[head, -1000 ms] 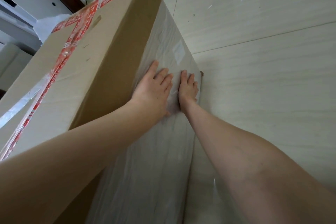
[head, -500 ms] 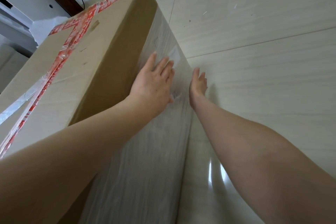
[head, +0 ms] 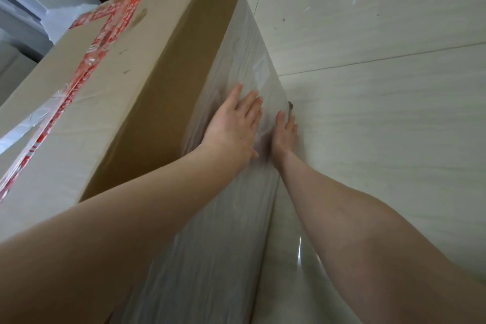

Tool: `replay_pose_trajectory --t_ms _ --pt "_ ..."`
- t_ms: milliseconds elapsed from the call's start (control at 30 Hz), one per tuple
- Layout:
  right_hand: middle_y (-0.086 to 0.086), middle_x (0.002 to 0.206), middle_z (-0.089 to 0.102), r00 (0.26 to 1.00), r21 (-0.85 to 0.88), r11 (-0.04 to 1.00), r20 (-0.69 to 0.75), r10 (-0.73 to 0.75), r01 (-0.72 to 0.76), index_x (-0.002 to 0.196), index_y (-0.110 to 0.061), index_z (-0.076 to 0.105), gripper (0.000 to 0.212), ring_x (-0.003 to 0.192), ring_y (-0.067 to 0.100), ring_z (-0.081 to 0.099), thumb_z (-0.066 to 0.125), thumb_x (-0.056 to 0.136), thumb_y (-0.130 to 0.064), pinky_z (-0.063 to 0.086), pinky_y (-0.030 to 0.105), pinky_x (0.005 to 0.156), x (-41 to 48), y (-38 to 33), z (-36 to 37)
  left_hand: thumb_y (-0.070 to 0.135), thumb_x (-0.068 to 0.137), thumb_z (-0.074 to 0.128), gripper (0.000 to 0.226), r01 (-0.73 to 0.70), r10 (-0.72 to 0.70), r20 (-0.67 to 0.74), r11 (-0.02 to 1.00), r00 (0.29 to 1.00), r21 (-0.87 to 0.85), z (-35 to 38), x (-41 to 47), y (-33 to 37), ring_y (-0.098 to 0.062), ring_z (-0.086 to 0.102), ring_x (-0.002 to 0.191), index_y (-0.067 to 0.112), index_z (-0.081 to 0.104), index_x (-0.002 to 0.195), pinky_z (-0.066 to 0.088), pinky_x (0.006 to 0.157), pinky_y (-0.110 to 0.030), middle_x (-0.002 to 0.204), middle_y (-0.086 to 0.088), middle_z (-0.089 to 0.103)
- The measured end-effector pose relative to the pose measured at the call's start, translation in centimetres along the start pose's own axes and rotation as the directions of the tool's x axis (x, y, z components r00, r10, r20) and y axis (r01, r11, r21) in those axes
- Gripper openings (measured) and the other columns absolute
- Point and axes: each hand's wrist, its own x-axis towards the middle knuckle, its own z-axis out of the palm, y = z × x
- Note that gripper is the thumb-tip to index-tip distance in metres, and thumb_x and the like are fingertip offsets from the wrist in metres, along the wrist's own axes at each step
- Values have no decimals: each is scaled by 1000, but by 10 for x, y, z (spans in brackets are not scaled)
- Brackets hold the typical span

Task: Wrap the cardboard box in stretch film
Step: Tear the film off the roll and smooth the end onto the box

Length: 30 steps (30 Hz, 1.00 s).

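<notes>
Cardboard box [head: 110, 102] is standing on the floor [head: 381, 118], with stretch film [head: 236, 60] covering its lower side. I am pressing my left hand [head: 234, 126] flat on the film. My right hand [head: 284, 137], fingers straight, is pressing beside it at the box's bottom edge.

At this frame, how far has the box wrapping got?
Done: stretch film covers the lower part of one side of the cardboard box. In hand: the left hand and right hand press flat on that film, apparently smoothing it. Left: the upper band of that side is bare cardboard, and the top with its red tape is uncovered.
</notes>
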Motion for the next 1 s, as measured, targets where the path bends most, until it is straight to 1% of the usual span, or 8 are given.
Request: replay_pose_trajectory --t_ms 133,300,733,833,933,967,1000 --pt "7 161 3 1000 17 1000 -1 -3 3 153 -22 8 67 148 26 1 21 98 -57 1 42 117 9 -3 3 58 98 15 79 -2 2 23 1000 1000 -13 5 10 7 -31 -13 146 3 -8 150 -10 113 -55 158 -16 -12" --pt "0 161 4 995 -25 998 88 -53 56 153 -21 6 65 148 21 -1 17 99 -55 -3 37 118 13 -9 18 61 96 12 81 -2 -4 90 998 996 65 11 11 4 -34 -15 145 4 -9 149 -13 111 -57 157 -16 -15" --pt "0 161 6 997 -5 999 65 -42 43 153 -26 9 66 148 19 2 20 97 -59 1 41 117 16 -6 23 60 96 12 81 -13 4 109 997 994 82 12 11 2 -34 -16 145 3 -11 149 -14 110 -58 157 -17 -16" --pt "1 161 10 997 3 1000 71 -7 7 153 -26 11 68 147 21 6 21 96 -61 3 41 117 18 -12 20 60 96 11 80 -15 6 110 997 994 79 10 10 1 -34 -16 145 4 -12 149 -14 111 -57 157 -16 -17" --pt "6 159 17 995 -8 997 72 75 -74 152 -26 16 71 145 28 18 18 93 -66 12 45 118 22 -31 15 59 96 12 79 -14 8 107 998 994 54 7 10 -1 -32 -15 145 4 -10 149 -13 112 -56 158 -15 -15" --pt "6 159 18 994 -2 996 58 92 -92 152 -26 17 72 144 30 19 18 93 -66 13 46 117 23 -38 12 58 97 12 78 -7 2 101 999 995 41 6 10 -1 -31 -14 146 5 -9 150 -13 112 -55 158 -14 -14" --pt "6 159 16 995 6 996 33 93 -94 152 -26 16 71 145 31 17 18 93 -65 11 47 118 24 -44 10 58 97 13 78 8 -11 91 1000 996 27 6 9 -2 -31 -13 146 4 -8 150 -13 113 -54 158 -14 -12"
